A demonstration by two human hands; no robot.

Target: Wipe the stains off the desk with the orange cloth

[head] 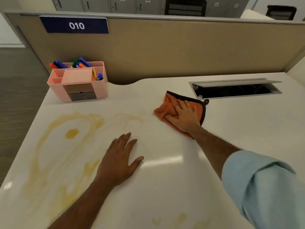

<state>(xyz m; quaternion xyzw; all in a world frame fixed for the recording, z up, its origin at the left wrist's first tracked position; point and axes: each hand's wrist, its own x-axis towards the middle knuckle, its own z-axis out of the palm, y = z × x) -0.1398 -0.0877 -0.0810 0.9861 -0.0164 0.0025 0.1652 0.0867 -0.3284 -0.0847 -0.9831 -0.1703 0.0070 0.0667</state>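
Observation:
My right hand (184, 116) presses flat on the orange cloth (166, 107), which has a black hem and lies bunched on the white desk (165, 187) right of centre. Yellow-brown stains (72, 133) spread across the left half of the desk as a blot ringed by smears. A fainter streak of stain (132, 117) lies just left of the cloth, and small marks (179, 219) show near the front edge. My left hand (119, 160) rests palm down on the desk, fingers spread, holding nothing, right beside the stained area.
A pink desk organiser (79, 83) with markers stands at the back left. An open cable hatch (236, 89) is cut into the desk behind the cloth. A tan partition (181, 50) with a "010" sign closes the back. The desk's left edge drops to the floor.

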